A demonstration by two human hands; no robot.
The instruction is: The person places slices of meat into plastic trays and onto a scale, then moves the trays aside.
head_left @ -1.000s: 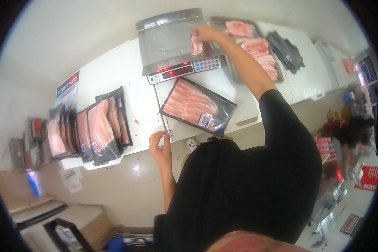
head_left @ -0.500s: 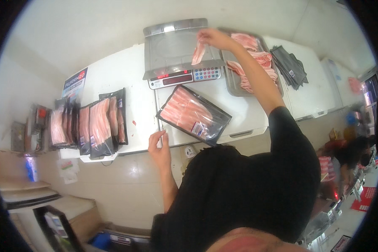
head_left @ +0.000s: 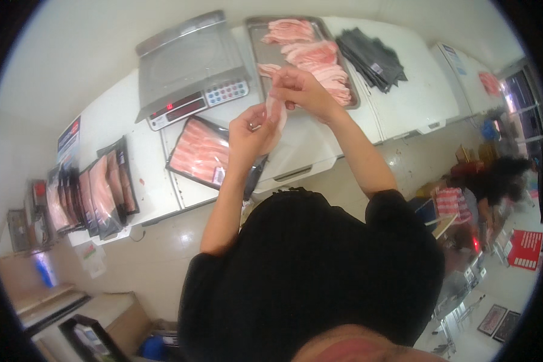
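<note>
Between my two hands hangs a thin strip of raw pork belly (head_left: 276, 123). My left hand (head_left: 247, 136) pinches it on the lower left, and a ring shows on one finger. My right hand (head_left: 304, 93) grips its upper part with fingers closed, in front of a metal tray (head_left: 254, 49). In the tray lie several piles of sliced pork belly (head_left: 312, 55). Partly hidden behind my left arm, a filled vacuum pack of slices (head_left: 194, 151) lies on the white worktop, below the scale.
A digital scale (head_left: 184, 69) with a bare steel platform stands at the back left. Several filled packs (head_left: 102, 190) lean together at the worktop's left end. Flat black pouches (head_left: 371, 60) are stacked right of the tray. Another person (head_left: 495, 187) is far right.
My right hand has carried the strip from over the scale to in front of the tray. My left hand has risen from the worktop's front edge and now holds the strip too.
</note>
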